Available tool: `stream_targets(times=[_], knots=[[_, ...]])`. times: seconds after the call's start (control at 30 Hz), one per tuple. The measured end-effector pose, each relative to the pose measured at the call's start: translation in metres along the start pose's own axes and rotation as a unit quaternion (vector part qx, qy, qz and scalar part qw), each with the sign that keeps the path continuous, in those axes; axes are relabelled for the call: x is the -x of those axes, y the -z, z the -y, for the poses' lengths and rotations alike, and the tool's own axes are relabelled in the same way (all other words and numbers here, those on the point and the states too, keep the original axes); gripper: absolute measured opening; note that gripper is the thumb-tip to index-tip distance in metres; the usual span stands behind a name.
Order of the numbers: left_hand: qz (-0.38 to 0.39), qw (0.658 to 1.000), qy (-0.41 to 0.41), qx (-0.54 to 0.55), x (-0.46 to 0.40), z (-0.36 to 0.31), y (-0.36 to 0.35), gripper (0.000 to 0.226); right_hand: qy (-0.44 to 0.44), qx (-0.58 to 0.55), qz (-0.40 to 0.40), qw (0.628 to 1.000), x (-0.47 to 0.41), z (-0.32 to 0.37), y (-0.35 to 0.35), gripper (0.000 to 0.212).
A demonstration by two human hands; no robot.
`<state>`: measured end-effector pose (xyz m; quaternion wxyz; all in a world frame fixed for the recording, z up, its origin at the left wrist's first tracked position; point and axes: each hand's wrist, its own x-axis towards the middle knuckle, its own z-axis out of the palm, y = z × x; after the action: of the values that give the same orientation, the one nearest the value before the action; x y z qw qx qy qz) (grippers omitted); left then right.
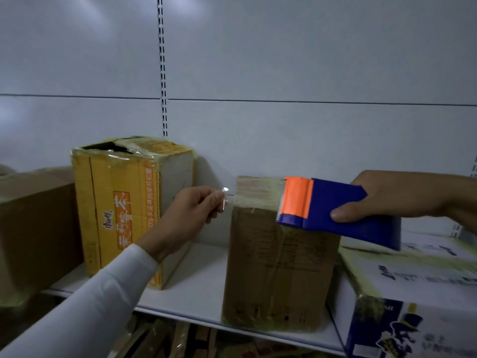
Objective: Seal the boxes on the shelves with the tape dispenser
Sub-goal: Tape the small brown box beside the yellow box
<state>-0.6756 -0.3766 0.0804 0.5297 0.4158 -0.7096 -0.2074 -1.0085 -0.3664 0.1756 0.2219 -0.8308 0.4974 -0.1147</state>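
A white shelf (201,288) before a pale slotted wall carries 4 boxes. Over the brown box (278,267) the right hand (402,197) grips the blue-and-orange tape dispenser (333,213); the left hand (196,205) pinches the clear tape end (224,200). The tape looks thin, sticky, prone to curl; best kept taut and gripped by the edges.

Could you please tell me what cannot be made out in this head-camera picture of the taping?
- Tape roll: hidden inside the tape dispenser.
- Right hand: wrist cut off by the frame's right edge.
- Brown box: printed text blurred.
- Clear tape pinched by left hand: barely visible.
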Motion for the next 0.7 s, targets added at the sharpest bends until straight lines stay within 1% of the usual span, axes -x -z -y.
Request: stream_targets(times=[0.13, 0.27, 0.33, 0.5, 0.6, 0.7], knots=[[0.015, 0.999, 0.032, -0.012, 0.003, 0.01, -0.003, 0.034, -0.035, 0.021, 0.021, 0.999, -0.006, 0.012, -0.002, 0.084], [0.01, 0.998, 0.062, -0.012, -0.003, 0.014, -0.014, 0.034, -0.057, 0.031, 0.013, 0.998, -0.008, 0.012, -0.006, 0.091], [0.004, 0.997, 0.077, 0.004, -0.006, 0.016, -0.018, 0.033, -0.061, 0.029, 0.007, 0.998, -0.01, 0.014, -0.009, 0.084], [-0.041, 0.985, 0.137, 0.099, -0.017, 0.025, -0.018, 0.025, -0.055, 0.017, -0.012, 0.998, -0.017, 0.019, -0.016, 0.06], [-0.077, 0.975, 0.174, 0.119, -0.017, 0.04, -0.013, 0.031, -0.06, 0.028, -0.013, 0.998, -0.018, 0.022, -0.015, 0.068], [-0.128, 0.963, 0.208, 0.113, -0.013, 0.062, -0.004, 0.02, -0.067, 0.035, -0.021, 0.997, -0.017, 0.021, -0.015, 0.067]])
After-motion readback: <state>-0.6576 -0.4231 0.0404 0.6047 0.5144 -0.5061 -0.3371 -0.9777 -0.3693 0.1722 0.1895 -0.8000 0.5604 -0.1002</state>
